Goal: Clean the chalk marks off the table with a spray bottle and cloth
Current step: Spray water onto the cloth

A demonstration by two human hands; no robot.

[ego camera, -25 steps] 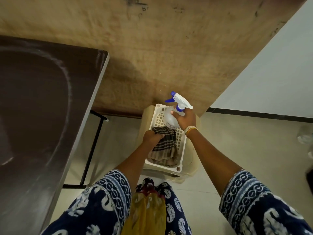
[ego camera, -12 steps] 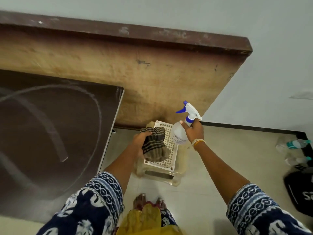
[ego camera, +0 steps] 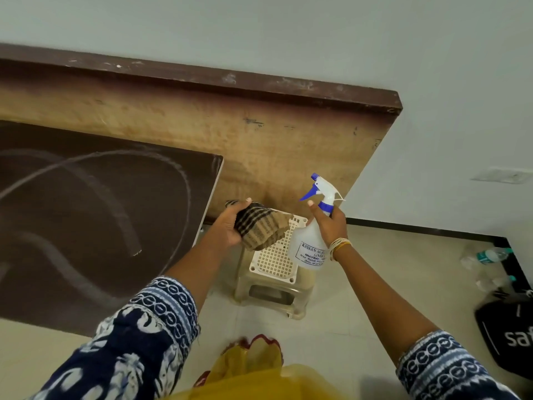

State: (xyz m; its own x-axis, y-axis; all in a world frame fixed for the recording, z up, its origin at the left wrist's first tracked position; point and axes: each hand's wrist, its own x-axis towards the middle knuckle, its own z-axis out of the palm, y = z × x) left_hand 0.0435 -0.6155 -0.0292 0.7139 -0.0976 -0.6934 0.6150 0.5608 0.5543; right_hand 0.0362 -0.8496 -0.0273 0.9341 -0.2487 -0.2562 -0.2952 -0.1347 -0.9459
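Partly hidden: bottle label (ego camera: pixel 313 255) behind right hand (ego camera: pixel 328 223).

Dark table (ego camera: pixel 86 226) w/ chalk marks (ego camera: pixel 184 180).

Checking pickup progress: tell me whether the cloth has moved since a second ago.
Yes. The cloth, in the left hand, has risen off the stool's lattice top, toward the table.

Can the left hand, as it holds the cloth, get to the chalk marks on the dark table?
Probably yes: the left hand with the cloth is beside the table edge, nothing between it and the chalk marks.
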